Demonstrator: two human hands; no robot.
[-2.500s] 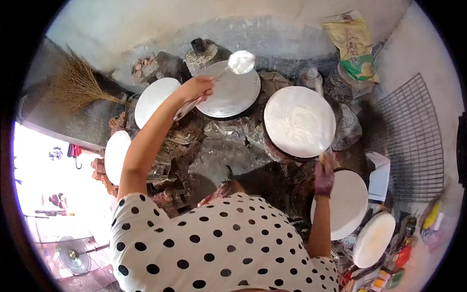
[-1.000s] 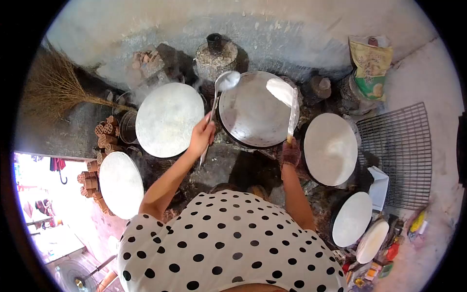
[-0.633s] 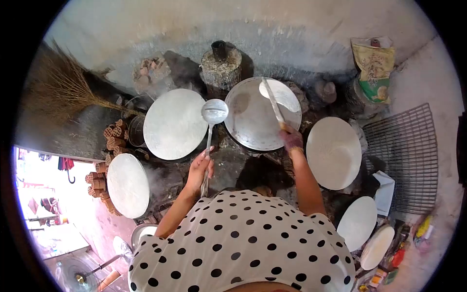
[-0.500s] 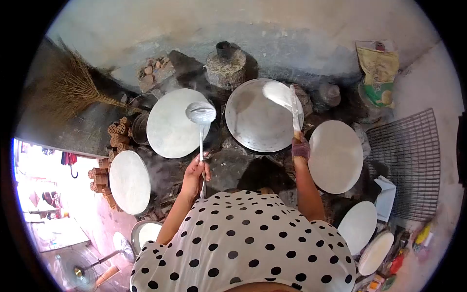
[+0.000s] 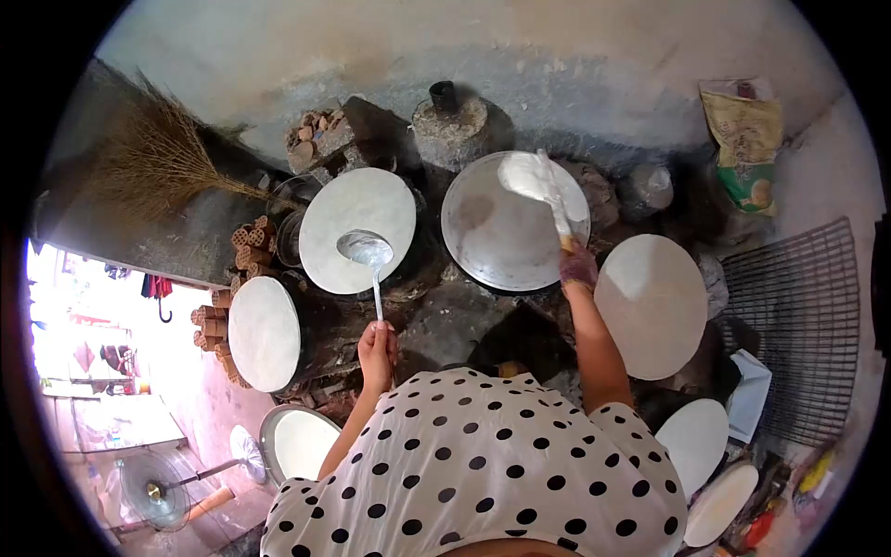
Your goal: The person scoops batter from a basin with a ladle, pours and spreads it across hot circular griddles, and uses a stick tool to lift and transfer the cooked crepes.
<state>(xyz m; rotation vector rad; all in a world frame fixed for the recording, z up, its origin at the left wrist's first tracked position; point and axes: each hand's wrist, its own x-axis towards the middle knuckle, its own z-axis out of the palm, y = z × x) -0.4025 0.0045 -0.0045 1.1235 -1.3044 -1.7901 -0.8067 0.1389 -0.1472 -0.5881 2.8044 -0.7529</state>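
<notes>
My left hand (image 5: 377,353) is closed round the handle of a metal ladle (image 5: 365,248). The ladle's bowl, wet with white batter, hangs over the lower part of a round griddle (image 5: 348,209) covered by a smooth white layer. My right hand (image 5: 577,267), in a purplish glove, grips the wooden handle of a flat spatula (image 5: 554,197) smeared white. Its blade lies over the upper right of a second, bare metal griddle (image 5: 483,237). A patch of white batter (image 5: 522,174) shows there beside the blade; whether the blade touches the metal, I cannot tell.
White-topped rounds stand at left (image 5: 264,334) and right (image 5: 652,306). A pan of white liquid (image 5: 304,444) sits lower left. Perforated briquettes (image 5: 251,249) and a twig broom (image 5: 167,167) are at left; a wire rack (image 5: 798,325) leans right. A fan (image 5: 156,492) stands lower left.
The ladle has come down and towards my body, from the right edge to the lower part of the covered griddle. The spatula has tilted further left. The view has shifted slightly.
</notes>
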